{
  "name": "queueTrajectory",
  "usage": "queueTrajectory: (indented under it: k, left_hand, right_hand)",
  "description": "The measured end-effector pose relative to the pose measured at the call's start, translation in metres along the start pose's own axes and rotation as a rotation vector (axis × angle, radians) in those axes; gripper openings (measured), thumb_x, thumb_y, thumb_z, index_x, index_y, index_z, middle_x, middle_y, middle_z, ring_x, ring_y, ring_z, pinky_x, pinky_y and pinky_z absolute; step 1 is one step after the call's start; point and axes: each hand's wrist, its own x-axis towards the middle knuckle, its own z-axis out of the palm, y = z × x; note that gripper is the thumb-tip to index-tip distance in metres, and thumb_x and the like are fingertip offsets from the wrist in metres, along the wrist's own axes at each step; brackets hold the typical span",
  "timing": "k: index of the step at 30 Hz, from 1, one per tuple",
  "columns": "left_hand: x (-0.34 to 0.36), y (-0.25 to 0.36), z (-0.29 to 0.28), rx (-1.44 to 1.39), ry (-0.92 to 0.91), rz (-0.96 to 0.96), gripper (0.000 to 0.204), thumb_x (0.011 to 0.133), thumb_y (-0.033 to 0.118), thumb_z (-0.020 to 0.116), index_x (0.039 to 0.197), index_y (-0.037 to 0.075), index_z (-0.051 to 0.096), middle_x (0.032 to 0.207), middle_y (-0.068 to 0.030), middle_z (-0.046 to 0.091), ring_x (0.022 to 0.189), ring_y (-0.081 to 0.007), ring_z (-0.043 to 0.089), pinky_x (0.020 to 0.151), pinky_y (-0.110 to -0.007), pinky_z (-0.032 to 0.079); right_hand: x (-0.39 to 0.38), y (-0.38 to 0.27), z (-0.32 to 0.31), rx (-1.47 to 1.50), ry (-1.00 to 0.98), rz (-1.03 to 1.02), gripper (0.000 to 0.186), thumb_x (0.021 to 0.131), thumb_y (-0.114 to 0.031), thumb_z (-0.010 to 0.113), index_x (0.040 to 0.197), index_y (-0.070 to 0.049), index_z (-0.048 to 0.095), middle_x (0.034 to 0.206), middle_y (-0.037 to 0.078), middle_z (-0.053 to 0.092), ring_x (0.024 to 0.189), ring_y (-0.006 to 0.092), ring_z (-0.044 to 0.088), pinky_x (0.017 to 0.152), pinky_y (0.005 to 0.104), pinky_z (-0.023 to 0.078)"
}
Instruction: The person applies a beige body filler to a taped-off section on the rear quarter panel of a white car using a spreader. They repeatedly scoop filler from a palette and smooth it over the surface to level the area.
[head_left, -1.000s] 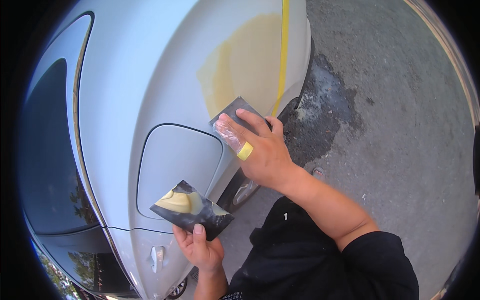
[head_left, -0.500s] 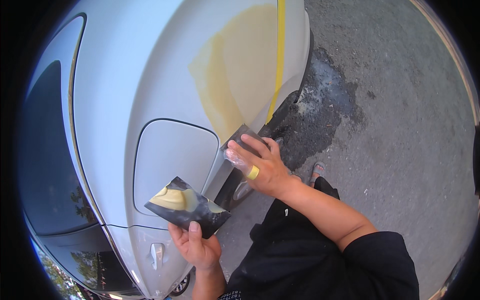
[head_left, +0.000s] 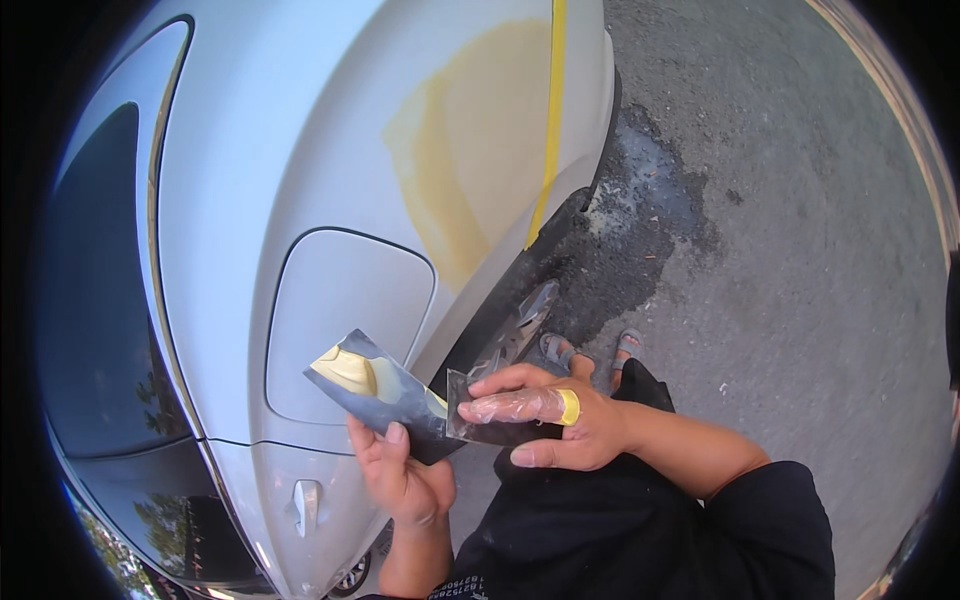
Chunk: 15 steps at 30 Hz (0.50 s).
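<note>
My left hand (head_left: 405,470) grips a square dark flat plate (head_left: 390,405) bearing creamy yellow putty (head_left: 345,368) at its left corner. Against that plate's right end, my right hand (head_left: 585,430) holds a dark rectangular spreader (head_left: 500,434). One finger of this hand is wrapped in clear plastic with a band of yellow tape (head_left: 568,406). Both tools are just off the side of a white car (head_left: 230,180), below its fuel flap (head_left: 340,300). Higher on the panel is a smooth pale yellow coat (head_left: 430,160), left of a long yellow tape strip (head_left: 552,120).
The car's dark side window (head_left: 100,300) and door handle (head_left: 307,505) lie to the left, with part of a wheel (head_left: 350,575) at the bottom. Right of the car is grey pavement (head_left: 790,250) with a wet patch (head_left: 645,200); my sandalled feet (head_left: 570,355) stand on it.
My right hand has moved down from the yellow coat to the plate in my left hand, turning as it went. The coat reaches lower on the panel than a second ago.
</note>
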Motion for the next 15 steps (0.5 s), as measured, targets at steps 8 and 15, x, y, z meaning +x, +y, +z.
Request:
queueTrajectory:
  k: [8, 15]
  left_hand:
    - [0.001, 0.012, -0.01, 0.057, -0.046, 0.096, 0.053, 0.088, -0.002, 0.045, 0.139, -0.001, 0.031, 0.128, -0.0157, 0.052, 0.117, -0.0268, 0.052, 0.103, -0.041, 0.04]
    - [-0.005, 0.012, -0.019, 0.064, 0.041, 0.065, 0.056, 0.084, -0.002, 0.051, 0.137, -0.004, 0.032, 0.131, -0.0153, 0.048, 0.119, -0.0258, 0.049, 0.103, -0.04, 0.039]
  right_hand:
    - [0.061, 0.034, -0.05, -1.289, 0.289, -0.1, 0.045, 0.081, -0.007, 0.058, 0.123, -0.022, 0.059, 0.131, -0.008, 0.055, 0.123, 0.0212, 0.044, 0.092, 0.0492, 0.034]
    - [0.074, 0.041, -0.054, -1.382, 0.242, -0.188, 0.053, 0.076, -0.005, 0.061, 0.125, -0.025, 0.058, 0.131, -0.01, 0.055, 0.123, 0.018, 0.043, 0.095, 0.047, 0.032]
